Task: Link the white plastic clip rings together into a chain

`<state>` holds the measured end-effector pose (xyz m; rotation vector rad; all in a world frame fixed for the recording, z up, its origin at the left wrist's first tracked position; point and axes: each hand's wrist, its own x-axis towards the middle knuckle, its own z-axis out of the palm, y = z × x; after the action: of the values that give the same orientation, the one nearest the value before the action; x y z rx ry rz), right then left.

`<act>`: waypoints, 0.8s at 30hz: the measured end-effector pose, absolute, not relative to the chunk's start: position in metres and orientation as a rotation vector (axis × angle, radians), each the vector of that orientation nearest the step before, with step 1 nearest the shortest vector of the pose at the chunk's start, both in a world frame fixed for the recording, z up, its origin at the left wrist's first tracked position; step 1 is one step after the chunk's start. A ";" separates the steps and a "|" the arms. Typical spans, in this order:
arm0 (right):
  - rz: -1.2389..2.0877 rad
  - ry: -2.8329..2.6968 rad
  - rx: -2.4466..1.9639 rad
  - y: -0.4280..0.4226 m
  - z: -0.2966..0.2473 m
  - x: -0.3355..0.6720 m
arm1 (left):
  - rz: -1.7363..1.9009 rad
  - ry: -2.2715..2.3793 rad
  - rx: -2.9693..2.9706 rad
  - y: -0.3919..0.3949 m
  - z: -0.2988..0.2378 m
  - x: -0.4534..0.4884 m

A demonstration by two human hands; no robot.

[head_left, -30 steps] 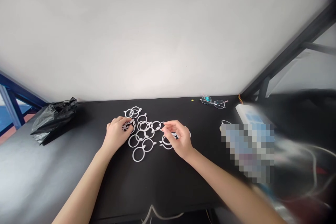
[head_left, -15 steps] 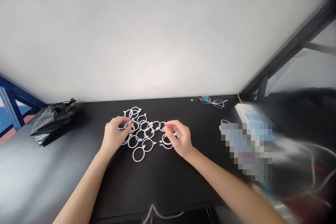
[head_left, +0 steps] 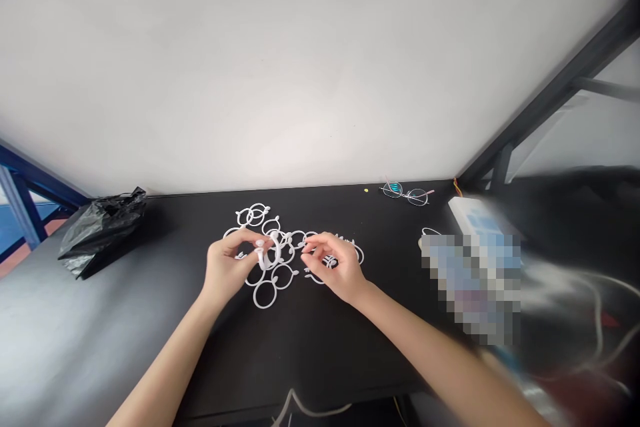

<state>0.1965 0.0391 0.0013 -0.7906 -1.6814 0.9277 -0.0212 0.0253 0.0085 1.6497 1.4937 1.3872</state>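
A white plastic curtain ring (head_left: 277,255) is raised above the table, pinched between the thumb and fingers of my left hand (head_left: 227,263). Facing it from the right is my right hand (head_left: 337,260), its thumb and fingers apart and nothing visible between them. Under and around my left hand lies a loose pile of similar white rings (head_left: 265,295), some overlapping. More white rings (head_left: 359,253) lie beneath and behind my right hand, which hides part of them.
The black table (head_left: 310,347) runs back to a pale wall (head_left: 300,67). A crumpled black plastic bag (head_left: 105,230) lies left, eyeglasses (head_left: 417,197) at the back right. Right of my hands are a white power strip (head_left: 475,223) and blurred cables (head_left: 597,320).
My left hand has moved right from the pile's left side, bringing up a ring. The fingers of my right hand have shifted slightly left, and more rings show behind it.
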 end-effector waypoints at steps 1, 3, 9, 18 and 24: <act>0.974 -1.708 -0.770 0.038 0.000 0.196 | 1.369 1.467 1.701 0.022 0.009 -0.015; 1.044 -1.749 -0.779 0.036 -0.002 0.194 | 1.330 1.432 1.832 0.018 0.008 -0.005; 1.035 -1.703 -0.941 0.038 -0.010 0.191 | 1.274 1.372 2.010 0.016 0.007 0.002; 0.798 -1.838 -0.801 0.045 -0.017 0.191 | 1.027 1.376 1.854 0.012 0.007 0.007; 0.834 -1.928 -0.784 0.043 -0.018 0.192 | 0.955 1.265 1.757 0.009 0.005 0.010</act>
<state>0.1915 0.0430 -0.0184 -0.7837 -1.9282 0.8338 0.0098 0.0094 0.0054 1.7567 1.2654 0.9551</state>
